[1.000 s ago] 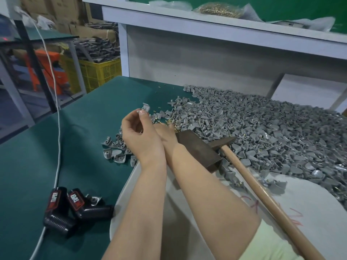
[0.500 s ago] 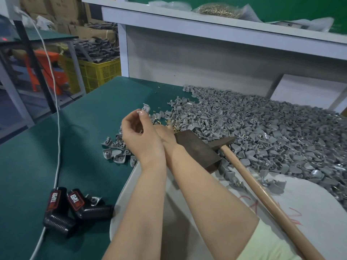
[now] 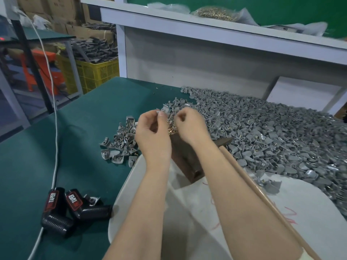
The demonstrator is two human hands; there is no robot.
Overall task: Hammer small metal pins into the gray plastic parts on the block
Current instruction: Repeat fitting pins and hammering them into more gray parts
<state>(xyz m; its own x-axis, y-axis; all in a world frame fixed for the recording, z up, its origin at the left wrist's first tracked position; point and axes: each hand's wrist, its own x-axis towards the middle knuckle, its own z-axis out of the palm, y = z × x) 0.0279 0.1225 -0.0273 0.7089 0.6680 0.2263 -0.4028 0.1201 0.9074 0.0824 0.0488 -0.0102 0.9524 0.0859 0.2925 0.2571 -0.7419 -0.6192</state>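
White shelf (image 3: 206, 32) above green-topped bench (image 3: 75, 147), yellow crate (image 3: 97, 72) far left

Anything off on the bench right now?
Nothing looks damaged. Gray parts from the big pile spill onto the white board beside the hammer handle, and a few stray pins lie loose on the green mat near its far edge.
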